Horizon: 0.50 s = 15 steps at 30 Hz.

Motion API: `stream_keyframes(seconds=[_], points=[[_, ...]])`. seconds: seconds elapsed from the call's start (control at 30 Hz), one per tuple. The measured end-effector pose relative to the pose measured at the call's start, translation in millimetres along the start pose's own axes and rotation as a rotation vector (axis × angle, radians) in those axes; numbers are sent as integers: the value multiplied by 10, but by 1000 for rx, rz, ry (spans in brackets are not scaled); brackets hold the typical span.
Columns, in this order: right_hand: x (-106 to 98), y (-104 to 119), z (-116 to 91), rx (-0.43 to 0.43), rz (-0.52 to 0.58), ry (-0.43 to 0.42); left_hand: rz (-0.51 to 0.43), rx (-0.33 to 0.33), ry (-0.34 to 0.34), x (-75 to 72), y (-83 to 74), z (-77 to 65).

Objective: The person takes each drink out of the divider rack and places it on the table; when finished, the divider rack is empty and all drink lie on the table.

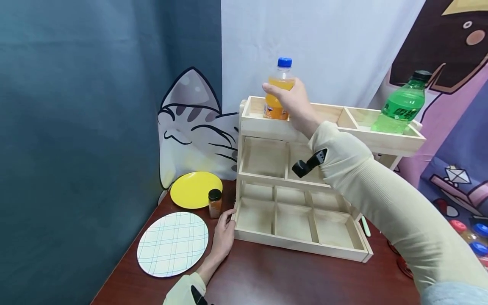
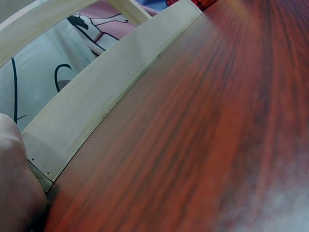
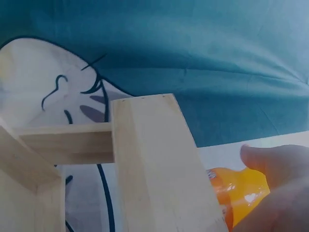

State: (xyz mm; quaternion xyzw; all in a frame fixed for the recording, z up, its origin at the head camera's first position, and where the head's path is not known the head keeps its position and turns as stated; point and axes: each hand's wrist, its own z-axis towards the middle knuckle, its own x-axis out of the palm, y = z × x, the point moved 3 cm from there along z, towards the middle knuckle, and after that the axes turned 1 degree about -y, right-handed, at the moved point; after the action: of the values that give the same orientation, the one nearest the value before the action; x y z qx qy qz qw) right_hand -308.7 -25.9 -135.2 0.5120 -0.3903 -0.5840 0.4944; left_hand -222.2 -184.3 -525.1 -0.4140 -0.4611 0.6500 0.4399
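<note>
My right hand grips a bottle of orange soda with a blue cap. The bottle stands upright in the left end of the top tray of a light wooden tiered shelf. In the right wrist view, the orange bottle shows between the thumb and the tray's front board. Down at the shelf's lower left corner, my left hand holds the side edge, fingers bent against the wood. From the left wrist, part of that hand appears beside the shelf's corner.
A green soda bottle leans in the top tray's right end. Left of the shelf lie a yellow plate and a checked plate, with a black-lidded spice jar beside them. Several capped bottles stand at the far right.
</note>
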Motion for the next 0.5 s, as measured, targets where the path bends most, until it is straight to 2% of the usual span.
stream_keyframes(seconds=[0.2,0.37,0.5], points=[[-27,36,-25,-67,71,-49,6,14,-6,25,20,-12],[-105,223,-84,-176,126,-86,-1,18,6,37,21,-11],[-179,375,-197,-264,172,-71,-8,-4,7,32,12,4]])
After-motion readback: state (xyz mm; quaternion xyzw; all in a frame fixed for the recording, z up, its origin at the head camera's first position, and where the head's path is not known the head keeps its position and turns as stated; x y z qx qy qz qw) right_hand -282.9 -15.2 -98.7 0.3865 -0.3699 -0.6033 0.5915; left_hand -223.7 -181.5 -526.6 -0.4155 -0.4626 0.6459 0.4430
